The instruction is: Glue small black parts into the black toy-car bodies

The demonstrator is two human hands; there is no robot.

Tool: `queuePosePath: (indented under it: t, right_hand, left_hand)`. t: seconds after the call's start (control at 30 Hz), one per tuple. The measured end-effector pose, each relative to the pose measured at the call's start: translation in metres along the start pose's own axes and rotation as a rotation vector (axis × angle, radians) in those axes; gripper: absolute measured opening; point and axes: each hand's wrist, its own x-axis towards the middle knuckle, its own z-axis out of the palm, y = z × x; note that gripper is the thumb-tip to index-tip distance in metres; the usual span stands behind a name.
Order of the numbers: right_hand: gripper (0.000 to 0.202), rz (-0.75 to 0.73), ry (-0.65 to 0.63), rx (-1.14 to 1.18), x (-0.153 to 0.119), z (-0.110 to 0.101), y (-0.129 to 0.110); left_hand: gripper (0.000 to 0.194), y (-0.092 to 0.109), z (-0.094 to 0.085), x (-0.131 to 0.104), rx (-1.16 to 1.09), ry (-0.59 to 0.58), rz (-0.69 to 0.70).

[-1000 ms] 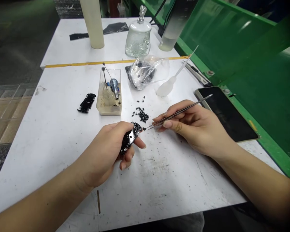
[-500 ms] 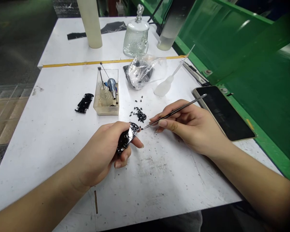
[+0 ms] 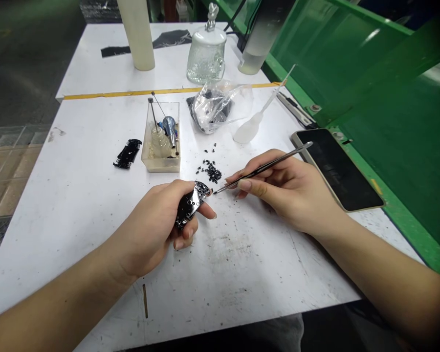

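A glossy black part with small holes is gripped in my left hand, thumb along its upper edge. My right hand holds a thin metal tool like a pen. Its pointed tip is just right of the black part's upper end, with a tiny dark piece at the tip; whether the tip touches the part cannot be made out. Behind the tip lies a small pile of tiny black pieces. A second black part rests on the table at the left.
Left of the pile stands a clear box with a small bottle and thin sticks. Behind are a plastic bag, a squeeze bottle and a glass jar. A phone lies right, beside a green wall.
The tool tip has shifted slightly left and up, and the black part in my left hand has moved slightly left and up. The whole view has shifted a little. Both grips are unchanged.
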Motion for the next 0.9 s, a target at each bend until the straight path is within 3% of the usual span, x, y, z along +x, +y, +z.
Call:
queuePosePath:
  t: [0.13, 0.23, 0.33, 0.6, 0.9]
  right_hand:
    - [0.017, -0.067, 0.047, 0.094, -0.007, 0.003, -0.008]
    - [0.016, -0.133, 0.079, 0.137, -0.016, 0.010, -0.017]
    - [0.017, -0.260, 0.056, 0.125, -0.024, 0.017, -0.023]
    - [0.023, -0.289, 0.103, 0.073, -0.032, 0.028, -0.026]
    - [0.026, -0.370, 0.039, -0.063, -0.031, 0.023, -0.020]
  left_hand:
    - [0.037, 0.001, -0.003, -0.001, 0.048, -0.107, 0.028]
    - [0.019, 0.003, -0.010, 0.001, 0.071, -0.316, 0.045]
    - [0.019, 0.004, -0.017, 0.002, 0.105, -0.472, 0.037]
    - [0.021, 0.005, -0.017, 0.003, 0.237, -0.475, 0.049]
    - [0.019, 0.004, -0.017, 0.005, 0.245, -0.457, 0.057]
